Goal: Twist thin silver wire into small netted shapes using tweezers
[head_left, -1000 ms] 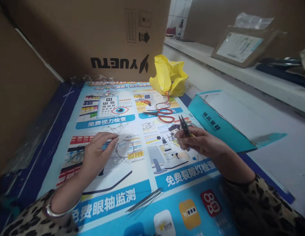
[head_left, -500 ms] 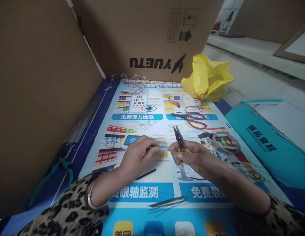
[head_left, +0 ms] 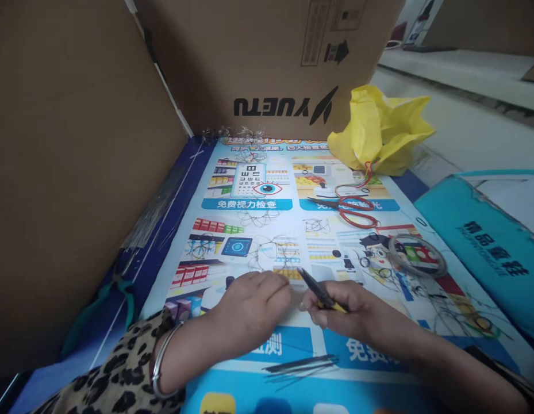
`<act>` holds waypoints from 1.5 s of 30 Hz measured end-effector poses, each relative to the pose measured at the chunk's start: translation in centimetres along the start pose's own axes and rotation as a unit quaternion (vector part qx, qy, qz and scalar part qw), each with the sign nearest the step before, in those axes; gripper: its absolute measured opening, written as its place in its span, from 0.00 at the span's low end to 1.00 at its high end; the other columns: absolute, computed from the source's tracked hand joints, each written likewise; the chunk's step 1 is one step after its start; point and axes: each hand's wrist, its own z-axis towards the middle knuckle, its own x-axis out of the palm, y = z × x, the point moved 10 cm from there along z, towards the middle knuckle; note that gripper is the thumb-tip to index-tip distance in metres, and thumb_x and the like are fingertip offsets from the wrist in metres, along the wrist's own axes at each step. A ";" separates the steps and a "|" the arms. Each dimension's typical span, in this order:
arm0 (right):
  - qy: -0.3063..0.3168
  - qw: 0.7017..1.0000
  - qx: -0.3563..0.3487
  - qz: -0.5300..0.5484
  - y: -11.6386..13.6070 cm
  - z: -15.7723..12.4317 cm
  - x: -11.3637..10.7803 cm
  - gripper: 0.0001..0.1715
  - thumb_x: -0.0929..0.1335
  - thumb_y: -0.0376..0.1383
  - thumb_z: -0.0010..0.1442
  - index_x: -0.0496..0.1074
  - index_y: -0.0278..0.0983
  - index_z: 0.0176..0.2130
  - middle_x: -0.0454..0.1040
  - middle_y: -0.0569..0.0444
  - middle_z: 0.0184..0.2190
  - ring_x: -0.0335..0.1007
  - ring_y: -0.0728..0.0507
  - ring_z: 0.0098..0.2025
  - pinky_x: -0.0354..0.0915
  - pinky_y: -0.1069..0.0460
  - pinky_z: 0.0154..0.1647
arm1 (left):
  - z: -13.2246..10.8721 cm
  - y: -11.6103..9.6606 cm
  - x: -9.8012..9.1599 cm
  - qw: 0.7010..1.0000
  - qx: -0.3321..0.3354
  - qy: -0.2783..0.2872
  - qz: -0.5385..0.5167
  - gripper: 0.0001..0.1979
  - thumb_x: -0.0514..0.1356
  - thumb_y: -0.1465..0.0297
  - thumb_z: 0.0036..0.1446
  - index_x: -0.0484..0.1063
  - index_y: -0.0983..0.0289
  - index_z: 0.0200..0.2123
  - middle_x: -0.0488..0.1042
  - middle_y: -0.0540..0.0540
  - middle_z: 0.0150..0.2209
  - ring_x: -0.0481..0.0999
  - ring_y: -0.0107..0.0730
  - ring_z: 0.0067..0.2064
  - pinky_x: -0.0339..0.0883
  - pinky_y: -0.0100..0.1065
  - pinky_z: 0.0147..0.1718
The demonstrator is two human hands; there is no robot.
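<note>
Yellow and black, the needle-nose pliers [head_left: 316, 289] sit gripped in your right hand [head_left: 355, 315], their long axis running from near right to far left, tips just right of your left hand [head_left: 256, 306]. That left hand is curled, fingertips hidden, so whether it pinches anything can't be told. Dark wire lengths [head_left: 301, 363] lie nearer you than both. Compared with 0.5 s ago, your 2 hands sit closer to those lengths, and the pliers slant more leftward.
</note>
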 end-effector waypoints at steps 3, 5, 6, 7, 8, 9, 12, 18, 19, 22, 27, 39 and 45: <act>-0.005 0.998 -0.017 -0.054 0.5 0.1 0.1 0.10 0.65 0.41 0.54 0.68 0.37 0.32 0.63 0.58 0.25 0.55 0.49 0.28 0.55 0.54 0.29 | 0.1 -0.7 0.1 0.999 0.024 0.016 0.027 0.09 0.48 0.79 0.56 0.65 0.65 0.36 0.71 0.56 0.31 0.70 0.35 0.31 0.66 0.35 0.28; -0.016 0.995 -0.031 -0.091 0.9 0.3 0.1 0.09 0.64 0.41 0.55 0.68 0.37 0.31 0.64 0.58 0.25 0.56 0.49 0.28 0.55 0.54 0.29 | 0.2 -0.8 0.1 0.999 0.023 0.014 0.037 0.08 0.48 0.79 0.55 0.65 0.65 0.35 0.70 0.56 0.29 0.69 0.36 0.30 0.64 0.35 0.26; -0.025 0.993 -0.035 -0.110 1.0 0.5 -0.1 0.09 0.64 0.40 0.55 0.67 0.37 0.30 0.64 0.57 0.25 0.56 0.49 0.28 0.55 0.54 0.29 | 0.1 -0.7 0.2 0.999 0.018 0.015 0.038 0.08 0.48 0.79 0.55 0.65 0.65 0.34 0.70 0.56 0.29 0.69 0.36 0.29 0.64 0.35 0.26; -0.037 0.991 -0.037 -0.125 1.2 0.6 -0.3 0.10 0.64 0.41 0.55 0.67 0.37 0.29 0.63 0.57 0.24 0.56 0.49 0.27 0.54 0.54 0.28 | 0.1 -0.4 0.3 0.999 0.006 0.018 0.035 0.08 0.48 0.79 0.55 0.65 0.65 0.34 0.70 0.56 0.29 0.69 0.36 0.29 0.64 0.35 0.26; -0.048 0.989 -0.039 -0.131 1.3 0.8 -0.5 0.10 0.64 0.41 0.55 0.67 0.37 0.28 0.63 0.58 0.24 0.56 0.50 0.27 0.54 0.54 0.27 | 0.1 0.1 0.4 0.999 -0.014 0.022 0.025 0.07 0.49 0.79 0.54 0.65 0.65 0.33 0.70 0.56 0.29 0.69 0.36 0.29 0.63 0.35 0.25; -0.056 0.989 -0.043 -0.128 1.6 1.1 -0.6 0.10 0.64 0.41 0.55 0.67 0.37 0.28 0.63 0.58 0.23 0.55 0.50 0.26 0.53 0.54 0.26 | 0.1 0.8 0.6 0.999 -0.042 0.028 0.006 0.07 0.49 0.78 0.55 0.65 0.65 0.33 0.71 0.56 0.29 0.69 0.36 0.28 0.63 0.35 0.26; -0.074 0.992 -0.072 -0.073 2.5 1.9 -0.9 0.09 0.66 0.41 0.54 0.68 0.37 0.30 0.64 0.58 0.23 0.56 0.50 0.26 0.54 0.54 0.27 | 0.0 3.9 1.0 0.974 -0.187 0.029 -0.129 0.06 0.49 0.75 0.57 0.64 0.64 0.32 0.71 0.55 0.28 0.70 0.33 0.28 0.62 0.33 0.26; -0.094 0.990 -0.073 0.071 1.8 3.5 -0.8 0.14 0.67 0.46 0.53 0.68 0.37 0.32 0.65 0.59 0.21 0.58 0.50 0.26 0.54 0.54 0.28 | -1.4 6.4 4.3 0.720 -0.407 0.004 -0.561 0.09 0.52 0.65 0.58 0.59 0.63 0.28 0.63 0.44 0.16 0.62 0.21 0.18 0.57 0.25 0.19; -0.097 0.989 -0.078 0.085 1.7 3.7 -0.7 0.14 0.67 0.46 0.53 0.68 0.37 0.32 0.65 0.59 0.22 0.58 0.50 0.26 0.54 0.53 0.29 | -1.4 6.3 4.7 0.681 -0.413 -0.005 -0.605 0.10 0.54 0.64 0.58 0.59 0.63 0.28 0.64 0.44 0.17 0.62 0.21 0.17 0.57 0.24 0.19; -0.102 0.983 -0.091 0.123 1.4 4.0 -0.6 0.14 0.68 0.45 0.54 0.67 0.37 0.32 0.66 0.58 0.23 0.59 0.50 0.27 0.55 0.53 0.31 | -1.5 5.8 5.4 0.603 -0.421 -0.024 -0.678 0.12 0.57 0.63 0.55 0.59 0.64 0.28 0.67 0.45 0.19 0.64 0.19 0.17 0.58 0.23 0.18; -0.098 0.979 -0.091 0.151 1.0 4.1 -0.3 0.13 0.68 0.44 0.54 0.67 0.37 0.32 0.65 0.58 0.23 0.59 0.49 0.27 0.56 0.52 0.31 | -1.5 5.8 5.5 0.577 -0.421 -0.037 -0.699 0.14 0.61 0.63 0.52 0.60 0.65 0.28 0.68 0.46 0.20 0.65 0.19 0.17 0.59 0.23 0.18; -0.104 0.978 -0.089 0.155 0.8 3.8 -0.4 0.12 0.68 0.44 0.54 0.67 0.37 0.31 0.65 0.58 0.22 0.59 0.49 0.27 0.55 0.53 0.31 | -1.4 5.9 5.4 0.622 -0.395 -0.022 -0.676 0.13 0.59 0.62 0.53 0.60 0.65 0.28 0.68 0.47 0.23 0.65 0.19 0.19 0.60 0.25 0.19; -0.126 0.980 -0.094 0.124 1.1 3.3 -0.5 0.14 0.67 0.46 0.54 0.66 0.37 0.29 0.65 0.58 0.21 0.59 0.50 0.26 0.55 0.53 0.30 | -1.8 5.7 5.2 0.661 -0.388 -0.011 -0.642 0.12 0.57 0.63 0.56 0.60 0.64 0.28 0.66 0.46 0.22 0.64 0.19 0.20 0.58 0.25 0.21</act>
